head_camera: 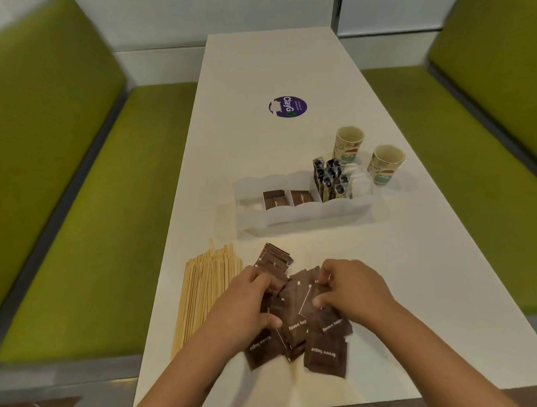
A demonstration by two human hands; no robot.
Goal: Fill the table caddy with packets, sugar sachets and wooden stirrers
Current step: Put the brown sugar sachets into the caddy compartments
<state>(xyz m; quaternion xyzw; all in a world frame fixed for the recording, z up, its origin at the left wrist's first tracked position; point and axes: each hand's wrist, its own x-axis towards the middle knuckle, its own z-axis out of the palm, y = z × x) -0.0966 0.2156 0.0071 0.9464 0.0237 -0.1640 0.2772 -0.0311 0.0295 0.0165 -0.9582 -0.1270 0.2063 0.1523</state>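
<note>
Head view, looking down: both hands are in the heap of brown sugar sachets at the near end of the white tabletop. The left hand curls over the heap's left side, thumb tucked under a sachet, while the right hand pinches a few sachets between thumb and fingertips, so each grip is closed on paper. My read: they're squaring a loose scatter into a stack, since a neat bundle drops into a narrow slot far more easily than singles. Just outside the left grip lie the wooden stirrers, parallel and untouched, likely waiting their turn. Beyond both grips sits the clear caddy, already holding brown sachets in its middle slots and dark stick packets upright at its right end with something white beside them. Two paper cups stand farther off, behind the caddy.
</note>
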